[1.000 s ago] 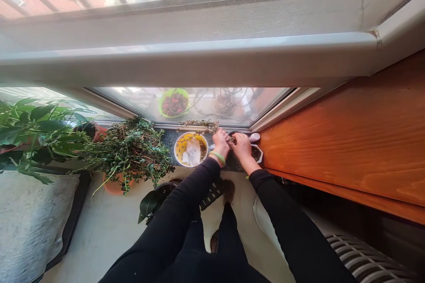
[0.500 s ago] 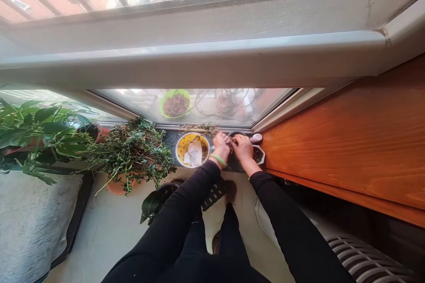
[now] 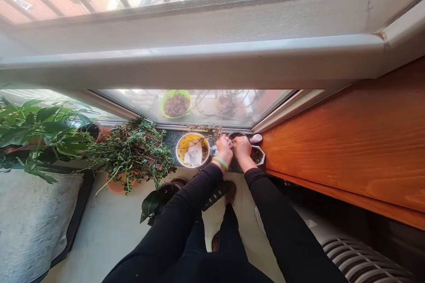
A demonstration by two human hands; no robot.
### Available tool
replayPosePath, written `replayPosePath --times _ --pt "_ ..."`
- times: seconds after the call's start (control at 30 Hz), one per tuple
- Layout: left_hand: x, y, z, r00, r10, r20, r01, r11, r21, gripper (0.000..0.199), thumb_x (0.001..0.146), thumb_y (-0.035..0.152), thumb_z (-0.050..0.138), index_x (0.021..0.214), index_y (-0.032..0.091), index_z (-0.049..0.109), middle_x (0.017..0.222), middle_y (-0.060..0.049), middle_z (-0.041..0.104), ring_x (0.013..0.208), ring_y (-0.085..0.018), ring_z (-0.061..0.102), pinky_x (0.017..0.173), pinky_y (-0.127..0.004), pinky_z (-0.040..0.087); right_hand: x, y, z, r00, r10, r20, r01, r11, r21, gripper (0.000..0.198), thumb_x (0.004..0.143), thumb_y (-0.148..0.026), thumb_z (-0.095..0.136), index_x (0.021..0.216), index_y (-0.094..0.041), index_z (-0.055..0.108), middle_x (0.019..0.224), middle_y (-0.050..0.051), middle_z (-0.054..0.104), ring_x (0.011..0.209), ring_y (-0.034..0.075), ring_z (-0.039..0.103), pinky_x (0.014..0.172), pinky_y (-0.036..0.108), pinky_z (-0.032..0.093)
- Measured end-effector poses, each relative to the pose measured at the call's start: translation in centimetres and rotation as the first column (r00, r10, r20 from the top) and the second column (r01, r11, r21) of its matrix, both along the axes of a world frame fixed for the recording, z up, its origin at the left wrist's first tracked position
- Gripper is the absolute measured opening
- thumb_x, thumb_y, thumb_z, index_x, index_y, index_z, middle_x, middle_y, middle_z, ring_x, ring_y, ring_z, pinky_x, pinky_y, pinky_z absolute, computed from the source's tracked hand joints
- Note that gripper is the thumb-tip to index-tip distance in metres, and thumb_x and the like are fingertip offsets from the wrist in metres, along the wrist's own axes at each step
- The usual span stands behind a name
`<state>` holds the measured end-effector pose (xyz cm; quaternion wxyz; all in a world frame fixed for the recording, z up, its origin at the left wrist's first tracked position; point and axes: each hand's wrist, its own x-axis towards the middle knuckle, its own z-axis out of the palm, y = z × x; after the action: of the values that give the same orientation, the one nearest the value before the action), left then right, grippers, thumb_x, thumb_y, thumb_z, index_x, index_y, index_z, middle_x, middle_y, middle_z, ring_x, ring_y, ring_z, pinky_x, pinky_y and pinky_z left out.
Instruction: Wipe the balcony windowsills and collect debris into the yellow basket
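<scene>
My left hand point(image 3: 224, 148), with a pale green bangle at the wrist, is closed around dry brown stems point(image 3: 215, 132) that stick out past its far side. Close against it, my right hand point(image 3: 242, 147) is closed too, its fingers pinching the same dry stems. Both hands are over the dark stone sill, beside a round dark pot point(image 3: 236, 134). Left of them stands a yellow-patterned bucket point(image 3: 181, 155) holding crumpled white paper point(image 3: 193, 154) and dry plant bits. Just right of my right hand is a white angular pot point(image 3: 262, 159) with dark soil.
A small white bottle point(image 3: 256, 139) stands by the wooden cabinet point(image 3: 345, 141) at right. Leafy trailing plants point(image 3: 129, 152) crowd the left of the sill. A potted plant point(image 3: 151, 205) stands on the floor, and the window frame point(image 3: 199, 68) runs across above.
My hands have drawn closer together, the left shifting slightly right. The right hand's fingers have curled in tighter around the dry stems.
</scene>
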<state>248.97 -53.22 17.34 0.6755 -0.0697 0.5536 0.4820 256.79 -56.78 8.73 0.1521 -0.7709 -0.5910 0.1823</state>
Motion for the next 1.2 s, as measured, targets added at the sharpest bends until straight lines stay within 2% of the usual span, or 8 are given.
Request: replayPosePath --times 0.17,0.4,0.47,0.57,0.67,0.87,1.07,1.2 --pt "-0.2 -0.3 0.5 1.000 -0.007 -0.025 0.008 1.000 0.025 0.029 0.089 0.010 0.056 0.068 0.019 0.039 0.052 0.011 0.024 0.038 -0.003 0.019 0.041 -0.018 0.013 0.0 0.2 -0.2 1.000 -0.020 0.002 0.020 1.000 0.002 0.027 0.086 -0.011 0.050 0.088 -0.017 0.076 0.091 0.014 0.073 0.095 0.027 0.057 0.077 0.034 0.044" --pt "-2.0 0.1 0.2 0.999 -0.025 -0.021 0.026 0.998 0.049 0.037 0.089 0.012 0.060 0.064 0.021 0.034 0.054 0.011 0.021 0.039 -0.005 0.019 0.040 -0.018 0.014 0.1 -0.3 -0.3 1.000 -0.007 -0.029 0.008 0.999 0.054 0.026 0.082 -0.010 0.052 0.088 -0.017 0.076 0.093 0.012 0.075 0.098 0.027 0.059 0.085 0.036 0.047" --pt "-2.4 0.3 0.0 1.000 -0.024 -0.007 0.024 0.998 0.065 0.038 0.090 0.013 0.059 0.063 0.021 0.033 0.053 0.010 0.023 0.040 -0.005 0.020 0.041 -0.018 0.016 0.2 -0.8 -0.1 0.999 0.016 -0.043 -0.012 0.995 0.095 0.027 0.083 -0.011 0.053 0.098 -0.016 0.075 0.103 0.012 0.075 0.103 0.027 0.058 0.092 0.038 0.047" --pt "-2.9 0.8 -0.1 1.000 -0.012 0.011 0.011 0.996 0.083 0.040 0.095 0.012 0.053 0.062 0.020 0.031 0.052 0.009 0.024 0.040 -0.004 0.023 0.042 -0.018 0.019 0.2 -1.7 0.6 0.994 0.072 -0.077 -0.054 0.975 0.217 0.029 0.087 -0.014 0.054 0.110 -0.014 0.071 0.119 0.013 0.072 0.112 0.028 0.056 0.101 0.040 0.044" --pt "-3.2 1.0 -0.2 1.000 -0.001 0.025 -0.001 0.995 0.095 0.041 0.097 0.012 0.050 0.062 0.020 0.031 0.052 0.009 0.025 0.040 -0.005 0.024 0.042 -0.018 0.020 0.1 -2.4 1.5 0.989 0.111 -0.093 -0.082 0.958 0.274 0.023 0.092 -0.019 0.053 0.105 -0.017 0.072 0.114 0.011 0.073 0.110 0.026 0.057 0.100 0.038 0.044" --pt "-3.4 0.6 -0.2 0.999 -0.007 0.038 0.002 0.993 0.116 0.036 0.097 0.022 0.058 0.066 0.020 0.039 0.052 0.010 0.026 0.041 -0.005 0.027 0.042 -0.018 0.023 -0.1 -2.0 2.1 0.994 0.111 -0.017 -0.106 0.978 0.178 0.018 0.094 -0.019 0.052 0.091 -0.019 0.069 0.096 0.010 0.073 0.094 0.025 0.058 0.086 0.034 0.042" --pt "-3.3 0.4 0.2 1.000 -0.009 0.029 0.005 0.991 0.137 0.040 0.097 0.023 0.059 0.064 0.020 0.036 0.052 0.010 0.027 0.041 -0.004 0.026 0.043 -0.018 0.024 0.6 -1.3 2.0 0.995 0.067 0.076 -0.074 0.994 0.086 0.017 0.093 -0.014 0.051 0.086 -0.017 0.066 0.091 0.011 0.070 0.088 0.025 0.055 0.078 0.033 0.039" --pt "-3.4 0.1 0.3 1.000 -0.024 0.020 0.021 0.989 0.144 0.041 0.097 0.023 0.059 0.064 0.020 0.034 0.052 0.010 0.025 0.040 -0.004 0.023 0.041 -0.018 0.021 1.0 -1.3 2.1 0.987 0.093 0.133 -0.101 0.994 0.052 0.014 0.092 -0.014 0.054 0.086 -0.017 0.066 0.089 0.011 0.069 0.088 0.024 0.054 0.077 0.033 0.036"
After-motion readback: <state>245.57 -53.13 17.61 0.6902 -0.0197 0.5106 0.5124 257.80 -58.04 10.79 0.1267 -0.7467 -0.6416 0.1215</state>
